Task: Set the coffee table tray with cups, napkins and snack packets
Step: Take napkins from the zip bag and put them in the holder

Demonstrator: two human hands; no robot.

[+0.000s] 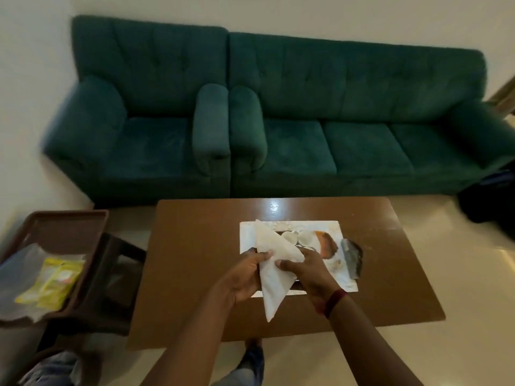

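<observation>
A white napkin (274, 270), folded to a long triangle, is held above the white tray (338, 277) on the brown coffee table (195, 246). My left hand (245, 277) grips its left edge and my right hand (309, 270) pinches its right side. White cups (302, 237) stand at the tray's far side. An orange packet (328, 246) lies right of them, and a dark packet (352, 257) overhangs the tray's right edge. The tray's near part is hidden behind my hands and the napkin.
A brown plastic stool (92, 218) at the left carries yellow snack packets (53, 280) and clear plastic wrapping. A green armchair (145, 121) and green sofa (362, 129) stand behind the table. A dark bag (490, 199) lies on the floor at right.
</observation>
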